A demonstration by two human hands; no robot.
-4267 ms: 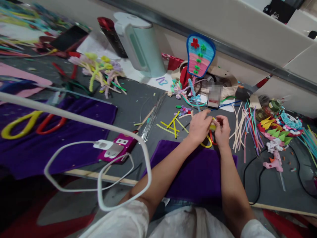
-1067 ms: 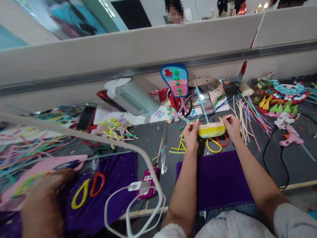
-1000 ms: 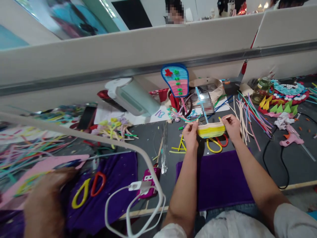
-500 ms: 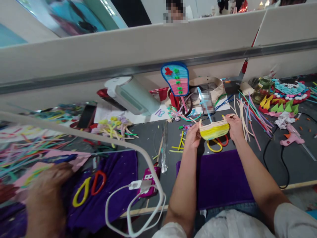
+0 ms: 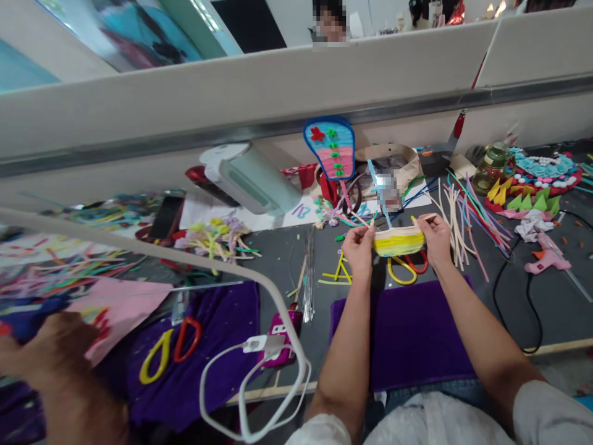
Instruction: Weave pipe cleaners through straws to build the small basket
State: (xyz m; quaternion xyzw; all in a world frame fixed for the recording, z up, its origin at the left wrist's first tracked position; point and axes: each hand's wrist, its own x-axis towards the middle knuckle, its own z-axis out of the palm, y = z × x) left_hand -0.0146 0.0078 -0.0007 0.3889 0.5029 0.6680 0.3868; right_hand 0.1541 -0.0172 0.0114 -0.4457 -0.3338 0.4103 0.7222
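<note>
Between my two hands is a small curved piece of pipe cleaners [image 5: 398, 241], cream along the top and yellow below, with a little pale blue at its bottom edge. My left hand [image 5: 359, 248] pinches its left end, where a loose cream strand sticks up past the fingers. On the other side my right hand [image 5: 433, 238] is closed on the right end, near a yellow tip. Just beneath the piece lie scissors [image 5: 402, 272] with one yellow and one red handle. A purple cloth [image 5: 417, 334] is spread below my wrists.
Left of me, a co-worker's hand [image 5: 60, 346] is beside pink paper [image 5: 134, 303] and other scissors [image 5: 156, 358]. A white cable [image 5: 241, 395] loops from a magenta power strip [image 5: 281, 346]. Loose pipe cleaners [image 5: 456, 228] and a pink glue gun [image 5: 549, 254] lie right.
My left hand has turned and shifted slightly left and up on its end of the piece, and a strand now shows above it. The co-worker's hand has moved left, uncovering more pink paper.
</note>
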